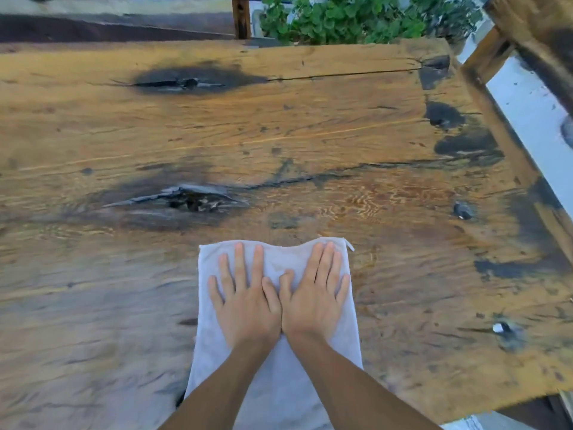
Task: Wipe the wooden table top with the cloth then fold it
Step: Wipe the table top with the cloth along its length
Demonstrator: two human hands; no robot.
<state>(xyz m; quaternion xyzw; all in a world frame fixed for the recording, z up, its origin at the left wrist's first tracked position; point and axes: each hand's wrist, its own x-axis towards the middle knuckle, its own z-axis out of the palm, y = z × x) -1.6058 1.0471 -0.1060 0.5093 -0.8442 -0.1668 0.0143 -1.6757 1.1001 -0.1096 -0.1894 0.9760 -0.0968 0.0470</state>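
A pale grey cloth [279, 386] lies flat on the wooden table top [279, 135], near its front edge and a little right of centre. My left hand [246, 301] and my right hand [316, 297] press palm-down on the cloth's far half, side by side with thumbs touching. All fingers are spread and flat, gripping nothing. My forearms cover part of the cloth's near half. The cloth's far edge is slightly wavy, with a small tag at its far right corner [349, 246].
The table is rough, weathered wood with dark knots [192, 82] [189, 200], cracks and bolt heads [462, 210] [500, 328]. Its right edge runs beside a wooden rail [483, 57] and a white ledge [533, 113]. Green plants [350, 17] grow beyond the far edge.
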